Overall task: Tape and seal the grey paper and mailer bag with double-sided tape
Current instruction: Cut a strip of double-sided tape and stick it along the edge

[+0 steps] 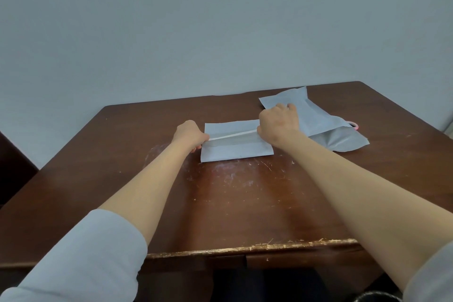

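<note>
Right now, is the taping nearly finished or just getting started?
Partway, it seems. Done: the grey paper lies folded flat on the table. In hand: the left hand and right hand each pinch an end of a white strip, likely the tape, stretched across the paper. Left: pressing that down and sealing the mailer bag, which lies further back by the pink tape roll.

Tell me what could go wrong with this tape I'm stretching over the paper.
The tape strip hangs taut between the left hand and right hand, seemingly at a slight slant to the folds of the paper, so it may land crooked. Stretched thin, it could twist or stick to itself. The bag lies close beside the right hand; a nudge could shift it.
</note>
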Action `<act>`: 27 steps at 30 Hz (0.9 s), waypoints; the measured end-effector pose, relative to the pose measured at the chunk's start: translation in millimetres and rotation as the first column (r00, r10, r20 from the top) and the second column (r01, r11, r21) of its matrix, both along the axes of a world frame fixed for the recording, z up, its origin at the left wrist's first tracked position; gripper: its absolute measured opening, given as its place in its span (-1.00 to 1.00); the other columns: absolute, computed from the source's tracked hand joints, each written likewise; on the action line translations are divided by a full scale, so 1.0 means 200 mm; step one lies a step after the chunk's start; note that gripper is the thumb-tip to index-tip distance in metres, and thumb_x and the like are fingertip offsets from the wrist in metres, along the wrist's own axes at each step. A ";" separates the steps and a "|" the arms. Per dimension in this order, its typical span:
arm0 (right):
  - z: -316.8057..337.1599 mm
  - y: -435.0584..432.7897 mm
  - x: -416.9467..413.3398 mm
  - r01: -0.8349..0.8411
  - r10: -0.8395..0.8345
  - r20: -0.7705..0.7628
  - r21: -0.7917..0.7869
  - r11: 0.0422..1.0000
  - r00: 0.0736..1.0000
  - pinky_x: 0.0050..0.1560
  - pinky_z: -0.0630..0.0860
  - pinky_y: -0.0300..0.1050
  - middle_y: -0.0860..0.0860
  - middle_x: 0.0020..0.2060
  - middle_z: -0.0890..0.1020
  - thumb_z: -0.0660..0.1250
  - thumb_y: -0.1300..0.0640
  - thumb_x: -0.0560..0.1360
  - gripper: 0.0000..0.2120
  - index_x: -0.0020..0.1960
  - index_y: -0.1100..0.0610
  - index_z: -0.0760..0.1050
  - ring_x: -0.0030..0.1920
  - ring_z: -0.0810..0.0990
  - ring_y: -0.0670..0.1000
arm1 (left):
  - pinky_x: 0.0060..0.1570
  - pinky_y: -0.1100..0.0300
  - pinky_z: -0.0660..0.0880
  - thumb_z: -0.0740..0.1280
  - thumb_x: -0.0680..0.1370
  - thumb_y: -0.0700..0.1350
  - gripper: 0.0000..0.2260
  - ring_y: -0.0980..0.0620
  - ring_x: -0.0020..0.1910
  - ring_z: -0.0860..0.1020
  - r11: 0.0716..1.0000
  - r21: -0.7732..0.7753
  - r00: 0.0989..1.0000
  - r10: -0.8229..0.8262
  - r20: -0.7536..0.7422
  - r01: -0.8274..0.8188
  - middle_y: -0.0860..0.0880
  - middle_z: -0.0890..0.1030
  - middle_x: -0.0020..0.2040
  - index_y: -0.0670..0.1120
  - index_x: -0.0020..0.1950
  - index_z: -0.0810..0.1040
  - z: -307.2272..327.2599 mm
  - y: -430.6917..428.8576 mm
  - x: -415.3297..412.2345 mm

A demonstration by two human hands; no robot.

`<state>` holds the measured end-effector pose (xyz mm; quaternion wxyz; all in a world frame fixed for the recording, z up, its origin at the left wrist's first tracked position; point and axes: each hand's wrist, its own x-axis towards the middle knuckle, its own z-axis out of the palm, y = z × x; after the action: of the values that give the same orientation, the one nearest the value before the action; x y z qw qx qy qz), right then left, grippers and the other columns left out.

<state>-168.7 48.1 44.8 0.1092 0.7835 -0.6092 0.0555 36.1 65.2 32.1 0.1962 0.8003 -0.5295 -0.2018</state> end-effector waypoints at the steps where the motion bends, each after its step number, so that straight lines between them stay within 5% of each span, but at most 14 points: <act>1: 0.00 0.00 0.00 0.001 -0.001 0.001 -0.001 1.000 1.000 0.25 0.26 0.02 0.01 -0.35 0.36 0.18 0.22 0.51 -0.72 -0.36 0.08 0.24 0.08 0.44 0.11 | -0.47 0.27 0.33 0.28 0.45 -0.22 -0.84 -0.01 -0.55 0.35 1.000 -0.006 1.000 0.001 -0.003 -0.001 -0.09 0.51 -0.43 -0.29 -0.12 0.60 0.00 0.00 0.00; 27: -0.03 0.00 0.01 0.004 -0.004 -0.047 0.008 1.000 0.999 0.32 0.23 0.04 0.07 -0.15 0.54 0.17 0.21 0.53 -0.90 -0.16 0.10 0.36 0.14 0.44 0.11 | -0.45 0.26 0.35 0.30 0.45 -0.23 -0.86 -0.02 -0.53 0.39 0.999 0.038 1.000 0.000 0.027 -0.001 -0.10 0.52 -0.41 -0.19 -0.31 0.45 -0.04 -0.02 -0.01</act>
<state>-167.6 48.6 38.8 0.1205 0.7839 -0.6082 0.0341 34.5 61.4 23.2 0.1738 0.8066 -0.5281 -0.2008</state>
